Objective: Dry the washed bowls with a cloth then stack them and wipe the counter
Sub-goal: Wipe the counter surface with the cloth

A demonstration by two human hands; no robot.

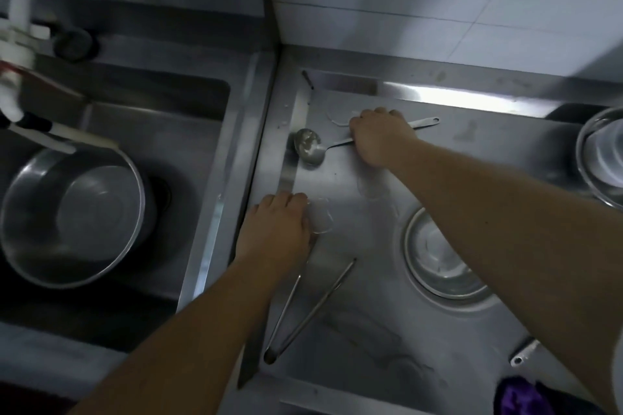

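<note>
The right hand [381, 136] curls over the ladle [308, 146] handle at upper centre; the left hand [279, 229] grips a clear glass [322, 219] at centre. The nearest bowl [441, 259] lies lower right of both hands, nearer the right; a purple cloth [521, 397] sits at the bottom right corner, so that arm likely reaches back first.

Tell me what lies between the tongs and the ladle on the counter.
The left hand, holding a clear glass, lies between the tongs and the ladle; around it the counter is bare steel. The head view shows it.

bowl [603, 158] at 3 o'clock: cut by edge | purple cloth [521, 397] at 5 o'clock: cut off below | ladle [308, 146] handle: middle hidden under right hand [379, 138] | tap [17, 27] at 10 o'clock: blurred
</note>
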